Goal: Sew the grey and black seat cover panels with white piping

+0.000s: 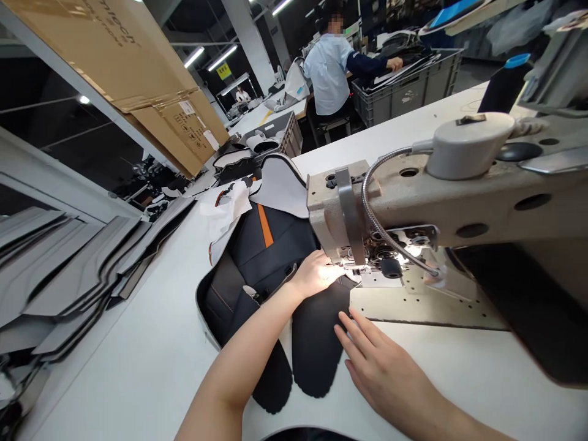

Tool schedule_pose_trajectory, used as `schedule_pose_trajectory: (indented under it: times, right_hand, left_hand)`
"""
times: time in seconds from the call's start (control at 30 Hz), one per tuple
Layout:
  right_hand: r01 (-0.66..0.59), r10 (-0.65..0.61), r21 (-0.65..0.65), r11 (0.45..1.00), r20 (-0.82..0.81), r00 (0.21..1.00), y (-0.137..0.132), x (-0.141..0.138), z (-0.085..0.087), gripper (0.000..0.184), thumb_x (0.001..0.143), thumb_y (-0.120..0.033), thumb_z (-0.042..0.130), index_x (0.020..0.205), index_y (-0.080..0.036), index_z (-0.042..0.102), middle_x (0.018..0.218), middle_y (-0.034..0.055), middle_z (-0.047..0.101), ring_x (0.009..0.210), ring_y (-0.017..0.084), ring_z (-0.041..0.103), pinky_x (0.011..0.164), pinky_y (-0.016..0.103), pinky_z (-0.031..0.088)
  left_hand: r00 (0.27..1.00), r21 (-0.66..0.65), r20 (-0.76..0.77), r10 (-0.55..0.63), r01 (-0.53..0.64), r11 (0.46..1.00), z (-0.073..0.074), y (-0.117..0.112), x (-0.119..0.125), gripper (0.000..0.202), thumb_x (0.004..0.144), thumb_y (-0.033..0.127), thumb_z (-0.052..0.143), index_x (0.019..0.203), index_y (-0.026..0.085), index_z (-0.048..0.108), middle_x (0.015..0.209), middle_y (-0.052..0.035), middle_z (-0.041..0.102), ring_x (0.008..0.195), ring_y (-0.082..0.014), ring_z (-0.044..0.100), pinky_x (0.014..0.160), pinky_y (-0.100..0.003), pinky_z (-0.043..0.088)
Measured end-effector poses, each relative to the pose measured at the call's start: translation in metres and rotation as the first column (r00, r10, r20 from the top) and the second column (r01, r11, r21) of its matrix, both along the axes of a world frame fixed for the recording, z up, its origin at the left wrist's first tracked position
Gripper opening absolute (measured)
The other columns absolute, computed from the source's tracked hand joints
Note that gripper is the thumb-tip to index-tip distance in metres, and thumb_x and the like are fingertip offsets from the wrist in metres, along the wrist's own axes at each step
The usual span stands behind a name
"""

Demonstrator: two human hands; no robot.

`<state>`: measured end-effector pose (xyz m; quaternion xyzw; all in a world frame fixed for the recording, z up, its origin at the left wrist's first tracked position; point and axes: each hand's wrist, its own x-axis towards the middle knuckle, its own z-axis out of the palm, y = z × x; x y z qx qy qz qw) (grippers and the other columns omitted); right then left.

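A black leather seat cover (271, 257) with an orange strip (265, 225) lies bunched on the table, its pale backing turned up in places. Its edge runs to the lit needle area of a sewing machine (349, 202). My left hand (316, 274) is closed on the cover's edge, close beside the presser foot, with some fingertips hidden. Two rounded black flaps hang toward me; the right one (319, 343) lies below my left hand. My right hand (372, 352) is open and flat, fingers stretched, its fingertips by that flap's right edge and the metal machine plate (427, 306).
Stacked grey panels (82, 263) cover the left side. A cardboard box (114, 67) stands at upper left. A small lamp on a flexible metal hose (367, 190) runs along the machine. Behind, a person (328, 73) reaches into a grey crate (408, 92).
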<state>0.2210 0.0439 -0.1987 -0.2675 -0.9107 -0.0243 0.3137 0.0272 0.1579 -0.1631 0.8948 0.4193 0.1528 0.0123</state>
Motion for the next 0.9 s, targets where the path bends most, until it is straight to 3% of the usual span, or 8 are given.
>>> schedule_pose_trajectory:
  times: [0.2,0.3,0.43,0.67,0.8,0.9]
  right_hand:
    - [-0.005,0.005,0.006,1.0,-0.045,0.999,0.001,0.001,0.002,0.036,0.083,-0.024,0.053,0.114,-0.009,0.063,0.123,0.0177,0.058,0.12,0.031,0.048,0.098,0.042,0.042]
    - [-0.051,0.049,-0.021,0.998,-0.081,0.995,0.002,0.004,0.002,0.033,0.081,-0.018,0.052,0.112,-0.016,0.065,0.122,0.013,0.06,0.118,0.03,0.05,0.096,0.043,0.043]
    - [-0.151,0.151,0.016,0.988,-0.108,0.983,0.007,0.012,0.009,0.037,0.079,-0.007,0.045,0.108,-0.019,0.066,0.118,0.0099,0.062,0.112,0.026,0.055,0.091,0.039,0.049]
    - [-0.361,0.362,0.029,0.932,-0.113,0.925,0.012,0.011,0.03,0.034,0.081,-0.004,0.04,0.098,-0.015,0.067,0.103,0.0106,0.068,0.092,0.02,0.064,0.075,0.028,0.054]
    - [-0.409,0.413,0.06,0.911,-0.083,0.907,0.012,0.008,0.033,0.029,0.083,-0.005,0.042,0.096,-0.013,0.066,0.097,0.0113,0.07,0.087,0.019,0.065,0.071,0.027,0.054]
    - [-0.431,0.435,0.075,0.899,-0.051,0.899,0.012,0.007,0.035,0.028,0.084,-0.005,0.042,0.097,-0.013,0.065,0.094,0.0114,0.07,0.085,0.019,0.066,0.071,0.027,0.054]
  left_hand:
    - [0.999,-0.003,-0.031,0.013,-0.014,1.0,0.002,0.016,0.0,0.027,0.094,0.026,0.043,0.097,0.015,0.068,0.106,-0.0078,0.065,0.102,-0.021,0.059,0.087,-0.034,0.049]
    - [0.997,-0.016,-0.073,0.037,-0.039,0.999,-0.002,0.019,-0.001,0.022,0.09,0.018,0.046,0.086,0.014,0.068,0.099,-0.0072,0.065,0.096,-0.0195,0.059,0.086,-0.033,0.048]
    - [0.998,0.022,-0.063,-0.016,0.017,1.0,-0.007,0.019,-0.002,0.025,0.09,0.016,0.046,0.08,0.016,0.069,0.097,-0.0056,0.064,0.094,-0.0181,0.057,0.087,-0.031,0.045]
    - [0.998,0.102,0.06,0.014,-0.02,0.995,-0.009,0.009,-0.001,0.023,0.091,0.025,0.052,0.08,0.019,0.071,0.095,-0.0039,0.065,0.089,-0.016,0.059,0.085,-0.029,0.045]
    - [0.972,0.167,0.189,0.138,-0.17,0.971,-0.014,0.003,-0.004,0.021,0.09,0.032,0.054,0.093,0.019,0.07,0.117,-0.0077,0.06,0.111,-0.0207,0.053,0.096,-0.035,0.041]
    - [0.904,0.129,0.234,0.357,-0.393,0.91,-0.016,0.003,-0.006,0.033,0.091,0.031,0.05,0.119,0.016,0.059,0.134,-0.0132,0.046,0.127,-0.0253,0.039,0.104,-0.041,0.034]
